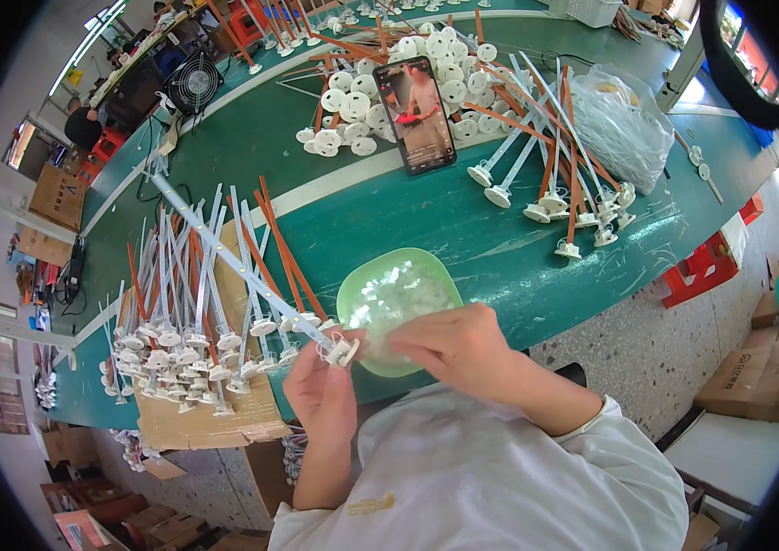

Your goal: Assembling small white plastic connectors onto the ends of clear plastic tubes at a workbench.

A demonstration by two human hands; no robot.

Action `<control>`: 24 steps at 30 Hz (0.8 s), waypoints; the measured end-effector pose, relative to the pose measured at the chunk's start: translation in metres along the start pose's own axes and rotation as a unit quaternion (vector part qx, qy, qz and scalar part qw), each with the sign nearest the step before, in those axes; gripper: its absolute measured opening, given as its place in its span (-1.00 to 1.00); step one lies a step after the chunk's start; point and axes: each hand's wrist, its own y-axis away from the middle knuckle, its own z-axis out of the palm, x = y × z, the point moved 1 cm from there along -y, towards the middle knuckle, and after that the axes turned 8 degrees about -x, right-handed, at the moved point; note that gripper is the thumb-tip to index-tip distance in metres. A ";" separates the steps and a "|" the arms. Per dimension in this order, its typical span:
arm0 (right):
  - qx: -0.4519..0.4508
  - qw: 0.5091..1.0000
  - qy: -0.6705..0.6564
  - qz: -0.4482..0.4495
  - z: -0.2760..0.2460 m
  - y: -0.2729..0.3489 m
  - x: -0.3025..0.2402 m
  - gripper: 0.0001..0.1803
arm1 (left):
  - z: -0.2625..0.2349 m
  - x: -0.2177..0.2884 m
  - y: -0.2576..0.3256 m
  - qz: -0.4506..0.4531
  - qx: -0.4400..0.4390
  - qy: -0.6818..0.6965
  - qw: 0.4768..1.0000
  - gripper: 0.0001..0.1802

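My left hand [320,395] pinches the white end fitting [341,352] of a long pale strip [242,273] with dots along it like LEDs. The strip slants away up to the left over the table. My right hand [458,347] is closed, fingertips together, above the near rim of a light green bowl [349,298]. Whatever the right fingertips hold, if anything, is too small to make out. Small shiny clear pieces [403,292] fill the bowl. Left of my left hand, several similar strips with white end fittings [192,354] lie bunched on cardboard [210,424].
Across the green table [316,239], a phone [417,115] leans against a heap of white discs [353,106]. More strips with white bases [550,207] lie at the right, beside a clear plastic bag [623,129]. A black fan [195,83] stands far left; a red stool [701,273] is at right.
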 end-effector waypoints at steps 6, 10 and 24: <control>-0.012 0.990 -0.046 -0.130 0.021 0.013 -0.024 -0.84 | 0.037 0.010 -0.014 -0.006 -0.006 -0.012 1.000 -0.37; 0.051 0.989 -0.039 -0.132 0.024 0.016 -0.024 -0.83 | 0.044 0.010 -0.017 -0.030 -0.028 0.006 0.999 -0.33; 0.121 0.965 -0.220 0.079 0.018 0.025 -0.011 -0.88 | 0.052 0.016 -0.018 -0.028 -0.045 0.210 0.976 -0.33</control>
